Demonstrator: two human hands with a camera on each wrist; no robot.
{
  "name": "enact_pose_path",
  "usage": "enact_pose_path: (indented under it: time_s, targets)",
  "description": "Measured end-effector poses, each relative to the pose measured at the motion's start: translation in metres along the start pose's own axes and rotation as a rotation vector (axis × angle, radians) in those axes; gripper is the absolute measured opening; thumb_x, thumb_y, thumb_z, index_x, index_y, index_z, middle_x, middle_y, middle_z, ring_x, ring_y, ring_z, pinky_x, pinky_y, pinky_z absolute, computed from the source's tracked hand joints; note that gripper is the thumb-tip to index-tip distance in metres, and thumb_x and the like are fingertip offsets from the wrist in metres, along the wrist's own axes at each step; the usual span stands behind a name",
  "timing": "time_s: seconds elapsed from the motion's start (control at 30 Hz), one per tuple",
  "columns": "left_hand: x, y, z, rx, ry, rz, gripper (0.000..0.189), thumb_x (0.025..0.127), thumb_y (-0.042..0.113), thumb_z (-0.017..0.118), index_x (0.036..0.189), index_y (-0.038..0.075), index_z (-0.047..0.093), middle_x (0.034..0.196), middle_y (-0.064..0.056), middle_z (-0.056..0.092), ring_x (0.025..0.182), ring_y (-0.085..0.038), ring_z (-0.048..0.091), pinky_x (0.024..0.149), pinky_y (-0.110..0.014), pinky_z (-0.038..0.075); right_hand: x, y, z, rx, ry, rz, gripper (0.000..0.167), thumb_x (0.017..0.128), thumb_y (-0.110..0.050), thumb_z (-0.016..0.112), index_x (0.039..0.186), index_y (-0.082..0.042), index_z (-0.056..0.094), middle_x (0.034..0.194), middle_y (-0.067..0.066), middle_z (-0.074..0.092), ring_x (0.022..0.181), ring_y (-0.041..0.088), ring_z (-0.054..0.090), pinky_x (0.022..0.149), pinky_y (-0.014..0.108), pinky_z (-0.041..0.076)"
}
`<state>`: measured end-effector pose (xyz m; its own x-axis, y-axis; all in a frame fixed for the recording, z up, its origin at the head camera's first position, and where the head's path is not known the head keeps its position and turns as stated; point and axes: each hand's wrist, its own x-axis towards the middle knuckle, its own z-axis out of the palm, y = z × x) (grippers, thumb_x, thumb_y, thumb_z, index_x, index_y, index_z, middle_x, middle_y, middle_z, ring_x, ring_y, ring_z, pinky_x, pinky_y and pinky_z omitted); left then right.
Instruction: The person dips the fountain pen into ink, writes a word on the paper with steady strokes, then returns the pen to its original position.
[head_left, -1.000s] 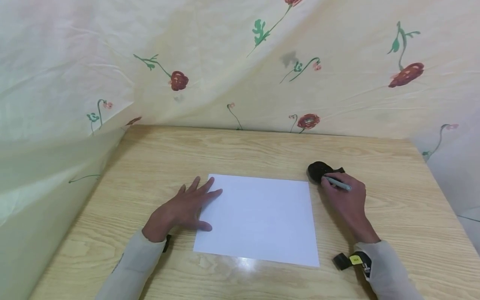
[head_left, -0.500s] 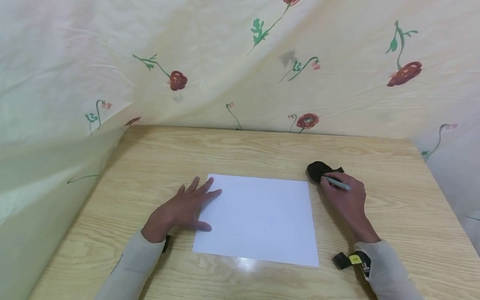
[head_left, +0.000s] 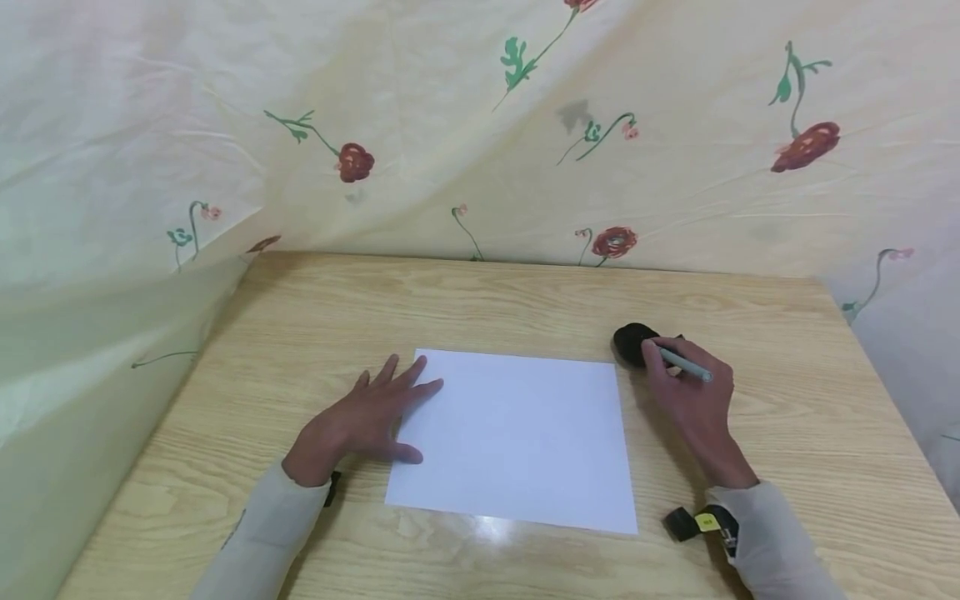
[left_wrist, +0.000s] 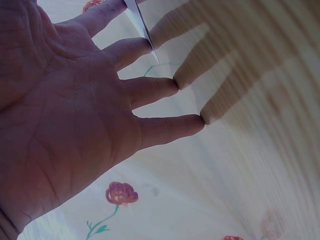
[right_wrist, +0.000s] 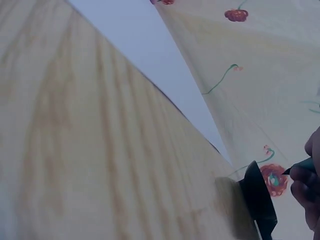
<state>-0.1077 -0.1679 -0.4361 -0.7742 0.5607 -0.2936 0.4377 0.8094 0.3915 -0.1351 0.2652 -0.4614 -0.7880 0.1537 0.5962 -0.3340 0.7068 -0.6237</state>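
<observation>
white sheet lies flat with its long side running left to right between the hands. the left hand is the nearer one, fingers spread, straddling the sheet's left edge and gripping nothing. the right hand is off the sheet's right edge, pinching a pen slanted butt-end away from the sheet. some black thing sits just off the sheet's far right corner, can't tell what

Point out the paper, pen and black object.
paper point(head_left: 517, 442): head view, middle of the sheet's upper face.
pen point(head_left: 688, 366): head view, the exposed barrel.
black object point(head_left: 632, 342): head view, top of its rounded part.
</observation>
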Motion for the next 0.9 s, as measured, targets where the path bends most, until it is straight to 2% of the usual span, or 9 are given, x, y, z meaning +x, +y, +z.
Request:
enact_pose_path:
  time_s: [0.17,0.33,0.57,0.73,0.9]
  targets:
    - [0.000,-0.001,-0.001,0.001,0.002,-0.004,0.097,0.079,0.045,0.082,0.158,0.023,0.029,0.167,-0.010,0.006,0.149,-0.045,-0.003,0.111,-0.071,0.008,0.002,-0.007,0.003,0.043,0.078,-0.130,0.010,0.085,-0.007,0.073,0.093,-0.002,0.077,0.081,0.010,0.074,0.065,-0.011,0.053,0.061,0.007,0.039]
    - [0.001,-0.002,0.002,-0.002,0.007,0.000,0.098,0.079,0.046,0.082,0.158,0.024,0.029,0.167,-0.009,0.006,0.150,-0.044,-0.003,0.111,-0.071,0.008,0.004,-0.020,0.006,0.072,0.126,-0.204,0.009,0.082,-0.004,0.075,0.089,-0.001,0.077,0.077,0.009,0.073,0.062,-0.001,0.055,0.062,0.008,0.039]
    - [0.001,0.000,0.003,-0.018,0.004,-0.014,0.099,0.078,0.045,0.083,0.158,0.024,0.029,0.167,-0.009,0.006,0.150,-0.044,-0.004,0.111,-0.071,0.008,0.005,-0.049,0.013,0.047,0.085,-0.277,0.010,0.083,-0.006,0.071,0.090,-0.001,0.076,0.076,0.006,0.072,0.060,0.011,0.059,0.066,0.008,0.041]
    - [0.001,0.002,0.002,-0.022,0.003,-0.014,0.098,0.079,0.044,0.083,0.158,0.023,0.029,0.167,-0.010,0.005,0.150,-0.044,-0.004,0.112,-0.071,0.008,0.004,-0.072,0.022,0.088,0.040,-0.294,0.009,0.083,-0.006,0.071,0.090,-0.003,0.077,0.076,0.004,0.072,0.061,0.012,0.060,0.064,0.011,0.043]
    - [0.001,0.004,0.001,-0.011,0.001,-0.027,0.099,0.078,0.044,0.083,0.158,0.025,0.029,0.167,-0.009,0.005,0.150,-0.043,-0.004,0.112,-0.070,0.007,0.004,-0.096,0.039,0.160,-0.014,-0.336,0.009,0.081,-0.005,0.073,0.089,-0.004,0.077,0.074,0.003,0.071,0.061,0.013,0.062,0.061,0.017,0.046]
